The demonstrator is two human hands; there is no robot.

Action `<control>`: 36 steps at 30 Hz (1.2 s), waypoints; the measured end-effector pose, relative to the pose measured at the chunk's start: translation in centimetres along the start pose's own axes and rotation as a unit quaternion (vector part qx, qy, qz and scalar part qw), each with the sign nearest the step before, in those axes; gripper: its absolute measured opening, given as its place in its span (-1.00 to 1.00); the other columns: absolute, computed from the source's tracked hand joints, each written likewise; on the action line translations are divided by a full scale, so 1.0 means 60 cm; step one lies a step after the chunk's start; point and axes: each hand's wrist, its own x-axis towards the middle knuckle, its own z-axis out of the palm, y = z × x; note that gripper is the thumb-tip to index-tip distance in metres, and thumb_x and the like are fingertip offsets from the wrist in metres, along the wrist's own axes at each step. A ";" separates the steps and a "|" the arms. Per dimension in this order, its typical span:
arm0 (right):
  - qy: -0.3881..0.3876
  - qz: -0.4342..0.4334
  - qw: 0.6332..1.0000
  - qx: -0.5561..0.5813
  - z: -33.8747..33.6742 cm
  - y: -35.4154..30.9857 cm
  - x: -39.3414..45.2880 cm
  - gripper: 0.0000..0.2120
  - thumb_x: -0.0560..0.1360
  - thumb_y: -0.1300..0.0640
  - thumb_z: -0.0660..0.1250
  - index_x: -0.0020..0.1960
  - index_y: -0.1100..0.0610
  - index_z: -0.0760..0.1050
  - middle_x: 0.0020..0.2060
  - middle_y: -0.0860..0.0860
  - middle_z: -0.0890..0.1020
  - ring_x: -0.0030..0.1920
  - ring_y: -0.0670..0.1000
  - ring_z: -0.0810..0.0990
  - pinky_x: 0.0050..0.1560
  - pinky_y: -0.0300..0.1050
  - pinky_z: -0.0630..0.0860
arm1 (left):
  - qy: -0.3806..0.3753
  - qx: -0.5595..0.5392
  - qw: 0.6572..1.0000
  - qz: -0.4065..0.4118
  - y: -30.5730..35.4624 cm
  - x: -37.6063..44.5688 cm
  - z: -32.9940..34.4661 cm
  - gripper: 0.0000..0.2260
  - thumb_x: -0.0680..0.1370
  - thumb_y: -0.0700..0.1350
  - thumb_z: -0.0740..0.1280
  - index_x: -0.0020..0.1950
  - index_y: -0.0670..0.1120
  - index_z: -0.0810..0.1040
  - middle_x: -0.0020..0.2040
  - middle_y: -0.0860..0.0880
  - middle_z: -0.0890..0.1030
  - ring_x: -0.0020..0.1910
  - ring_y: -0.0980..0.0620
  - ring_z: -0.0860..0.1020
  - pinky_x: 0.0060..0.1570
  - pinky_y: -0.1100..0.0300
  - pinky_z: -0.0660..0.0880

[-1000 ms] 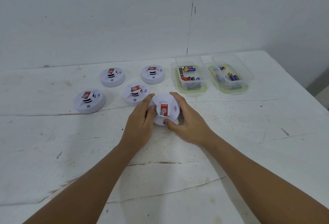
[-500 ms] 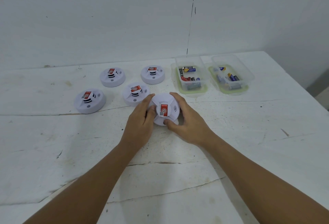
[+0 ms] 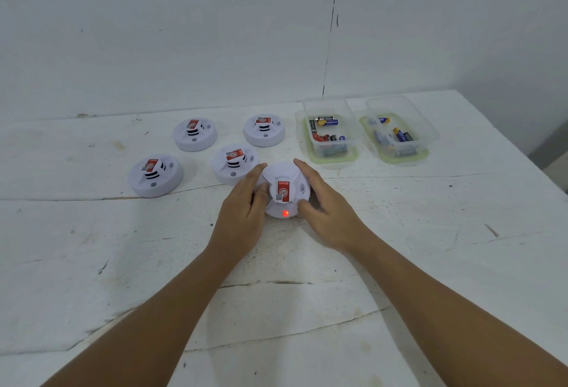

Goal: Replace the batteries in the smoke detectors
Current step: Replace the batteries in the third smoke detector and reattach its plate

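Left of centre: four white smoke detectors (image 3: pixel 155 175) sit loose on the white table (image 3: pixel 92 248). Centre frame: left hand (image 3: pixel 242 211) and right hand (image 3: pixel 325 208) cup opposite sides of a fifth detector (image 3: pixel 284 191) resting on the table; red lamp (image 3: pixel 285 213) lit on its near edge. Upper right: two clear tubs (image 3: pixel 330 134) holding batteries (image 3: pixel 327 123)

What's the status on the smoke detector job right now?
Left hand and right hand grip the detector. Its red light is lit. Nothing blocking.
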 end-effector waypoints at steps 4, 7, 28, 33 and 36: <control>-0.001 0.001 1.000 -0.004 -0.001 -0.002 0.000 -0.31 0.55 0.00 0.20 0.65 -0.24 0.10 0.49 -0.28 0.40 0.43 -0.21 0.44 0.40 0.03 0.51 | -0.001 0.003 1.000 0.000 0.000 0.001 0.000 -0.62 0.75 0.04 0.11 0.58 0.11 0.36 0.44 0.14 0.50 0.32 0.24 0.46 0.13 0.54 0.35; -0.001 -0.003 1.000 -0.006 0.000 0.000 0.000 -0.31 0.57 0.02 0.21 0.65 -0.24 0.10 0.49 -0.29 0.40 0.42 -0.22 0.44 0.39 0.04 0.52 | -0.003 0.001 1.000 -0.001 -0.001 0.001 0.000 -0.62 0.74 0.05 0.11 0.58 0.10 0.35 0.45 0.13 0.51 0.33 0.23 0.47 0.12 0.56 0.36; 0.000 -0.005 1.000 -0.007 -0.001 -0.002 -0.001 -0.31 0.57 0.00 0.24 0.65 -0.20 0.11 0.48 -0.27 0.42 0.44 -0.22 0.44 0.41 0.04 0.51 | -0.003 0.007 1.000 0.002 0.002 0.000 -0.001 -0.62 0.75 0.02 0.11 0.58 0.08 0.36 0.43 0.11 0.52 0.30 0.21 0.49 0.07 0.62 0.35; 0.002 -0.004 1.000 -0.007 -0.002 -0.003 -0.001 -0.29 0.53 -0.07 0.22 0.65 -0.19 0.13 0.50 -0.28 0.41 0.46 -0.24 0.41 0.46 0.01 0.45 | -0.002 0.005 1.000 0.001 0.002 0.001 -0.001 -0.62 0.75 0.00 0.12 0.58 0.07 0.37 0.43 0.10 0.52 0.31 0.19 0.49 0.08 0.60 0.35; 0.000 -0.006 1.000 -0.007 -0.002 -0.003 -0.002 -0.30 0.55 -0.05 0.23 0.66 -0.18 0.12 0.50 -0.29 0.41 0.45 -0.24 0.42 0.45 0.00 0.48 | -0.002 0.002 1.000 0.001 0.004 0.000 -0.001 -0.61 0.75 0.00 0.12 0.58 0.05 0.36 0.44 0.09 0.52 0.31 0.20 0.48 0.07 0.62 0.34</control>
